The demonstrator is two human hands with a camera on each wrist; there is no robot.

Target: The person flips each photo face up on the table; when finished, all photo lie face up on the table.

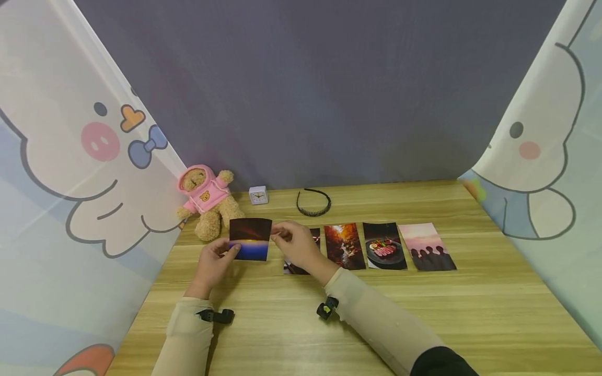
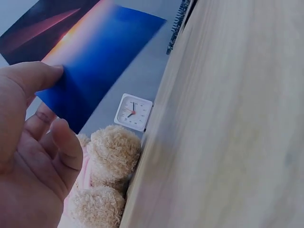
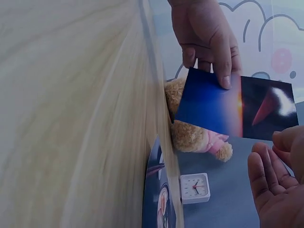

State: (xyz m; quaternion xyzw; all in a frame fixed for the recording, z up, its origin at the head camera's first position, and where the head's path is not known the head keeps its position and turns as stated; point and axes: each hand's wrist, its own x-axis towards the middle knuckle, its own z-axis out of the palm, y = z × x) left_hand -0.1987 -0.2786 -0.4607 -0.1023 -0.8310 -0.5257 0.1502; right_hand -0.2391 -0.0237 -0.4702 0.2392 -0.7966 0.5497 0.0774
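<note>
A photo print [image 1: 251,237] with a dark top and a glowing horizon over blue is held up above the table. My left hand [image 1: 215,263] pinches its lower left edge, the thumb [image 2: 50,76] lying on the blue part. At the photo's right edge is my right hand [image 1: 296,243], thumb and fingers pinching there. In the right wrist view, that thumb [image 3: 289,137] lies at the dark end of the print. Behind my right hand, a photo [image 1: 296,268] lies on the table, partly hidden.
Right of it lie an autumn stream photo [image 1: 345,246], a plated food photo [image 1: 384,246] and a pink sky photo with silhouettes [image 1: 427,246]. At the back are a teddy bear [image 1: 207,198] in a pink hoodie, a white clock [image 1: 258,195] and a black headband [image 1: 314,213].
</note>
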